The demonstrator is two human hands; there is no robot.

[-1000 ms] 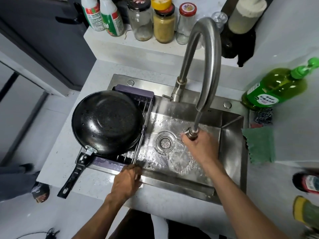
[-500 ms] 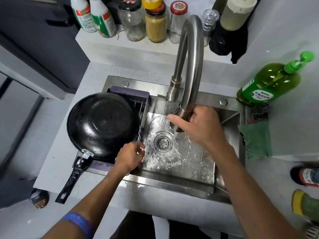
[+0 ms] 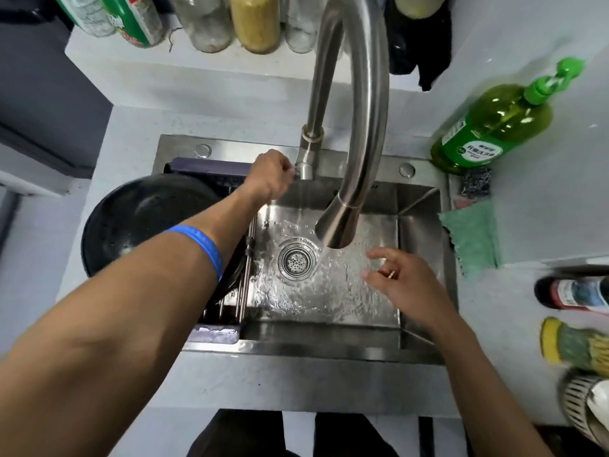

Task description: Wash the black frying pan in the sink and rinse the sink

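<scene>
A: Pan (image 3: 145,222) first, where is it?
B: Black, upside down on the drying rack (image 3: 237,301) across the left end of the sink (image 3: 425,245), partly under the left forearm

A: And the left hand (image 3: 268,179)?
B: Up at the base of the tap (image 3: 359,103), fingers curled round the small handle there. A blue band (image 3: 207,249) sits on that wrist

A: The right hand (image 3: 403,285)?
B: Over the wet sink floor, right of the drain (image 3: 296,260), fingers loose and spread, gripping nothing

A: Around the sink?
B: Green soap bottle (image 3: 494,127) on the counter (image 3: 527,225) at the back right, a metal scourer (image 3: 476,184) just below it, then a green cloth (image 3: 471,235) by the sink's right rim. Jars stand on the shelf behind the tap
</scene>
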